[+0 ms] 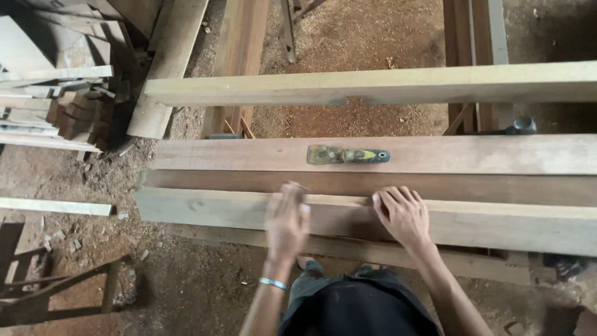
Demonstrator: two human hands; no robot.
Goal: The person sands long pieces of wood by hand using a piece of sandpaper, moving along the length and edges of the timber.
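While right hand (403, 214) rests, left hand (287, 219) rubs plank (497, 224).

No packages, labels, signs or screens show anywhere in this view.

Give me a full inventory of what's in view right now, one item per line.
nearest plank: one, pale wood, across the front, under both hands
middle board: one, reddish brown, just behind the nearest plank
rear board: one, light brown, carries the putty knife
putty knife: one, stained blade with yellow and dark handle, lying flat on the rear board
far beam: one, pale, notched on its lower edge, across the back
offcut stack: several pieces, pale and brown, upper left
hammer head: one, dark grey metal, right, behind the rear board
floor: brown dirt with sawdust and chips
left hand: blurred, bracelet on the wrist, on the nearest plank
right hand: flat, fingers spread, on the nearest plank
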